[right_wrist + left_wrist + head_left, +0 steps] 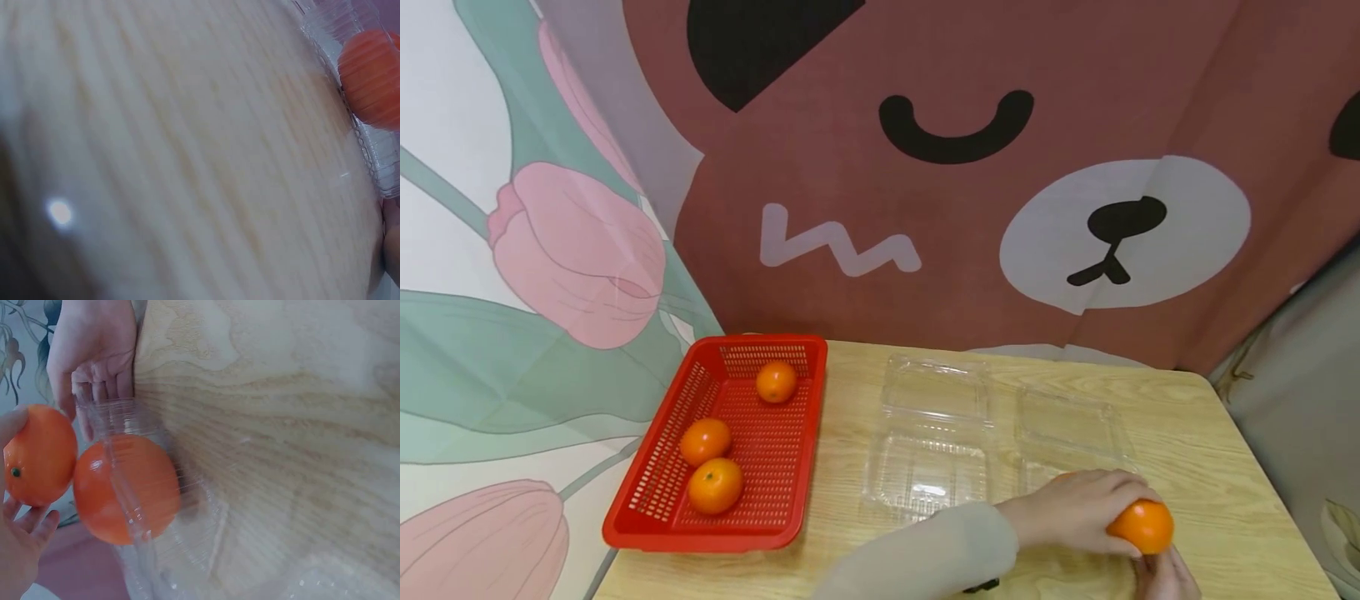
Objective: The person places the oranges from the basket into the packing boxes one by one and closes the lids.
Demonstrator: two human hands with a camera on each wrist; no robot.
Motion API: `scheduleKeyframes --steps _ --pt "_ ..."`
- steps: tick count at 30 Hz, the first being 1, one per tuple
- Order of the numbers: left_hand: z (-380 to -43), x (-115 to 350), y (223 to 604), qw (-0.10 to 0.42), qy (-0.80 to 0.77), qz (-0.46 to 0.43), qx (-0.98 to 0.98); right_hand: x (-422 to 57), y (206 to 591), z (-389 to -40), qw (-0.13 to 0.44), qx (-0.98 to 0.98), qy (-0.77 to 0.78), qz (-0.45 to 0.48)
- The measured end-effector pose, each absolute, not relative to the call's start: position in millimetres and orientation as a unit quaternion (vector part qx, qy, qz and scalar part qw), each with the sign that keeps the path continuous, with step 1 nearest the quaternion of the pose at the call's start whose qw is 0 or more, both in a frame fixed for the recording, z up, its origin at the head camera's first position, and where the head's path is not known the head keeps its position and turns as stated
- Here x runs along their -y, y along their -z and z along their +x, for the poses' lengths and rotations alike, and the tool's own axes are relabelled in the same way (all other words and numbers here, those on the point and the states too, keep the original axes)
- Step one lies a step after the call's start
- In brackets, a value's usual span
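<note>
Pale-sleeved left hand point(1075, 510) grips a glossy round orange point(1142, 527) beside a clear ribbed-plastic container point(379, 156); the right hand's point(1167, 577) hold is unclear.

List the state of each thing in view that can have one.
Red basket: upright, three oranges inside
Left clear container: open, no orange seen inside
Right clear container: open
Boxed orange: inside the right clear container
Held orange: gripped
Left hand: gripping the held orange
Right hand: at the right clear container's edge, grip unclear
</note>
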State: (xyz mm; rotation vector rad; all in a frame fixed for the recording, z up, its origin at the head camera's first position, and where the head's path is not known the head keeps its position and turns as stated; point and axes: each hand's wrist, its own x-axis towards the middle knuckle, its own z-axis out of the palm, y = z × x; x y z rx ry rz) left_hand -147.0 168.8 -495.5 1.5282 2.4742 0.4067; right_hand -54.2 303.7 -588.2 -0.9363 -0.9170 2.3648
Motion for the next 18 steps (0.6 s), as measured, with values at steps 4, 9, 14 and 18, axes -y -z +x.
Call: scheduleKeyframes --steps 4,9,14,18 --pt "-150 -175 501 0.101 -0.156 0.496 -0.848 -305 590 -56 0.219 0.333 -0.852 -0.34" --pt "-152 -181 505 0.088 -0.141 0.488 -0.857 -306 591 -59 0.23 0.318 -0.857 -0.334" --pt "-153 -184 509 0.096 -0.124 0.476 -0.865 -306 591 -59 0.23 0.313 -0.86 -0.331" --pt "-153 -184 515 0.104 -0.12 0.462 -0.873 -307 592 -58 0.217 0.335 -0.853 -0.336"
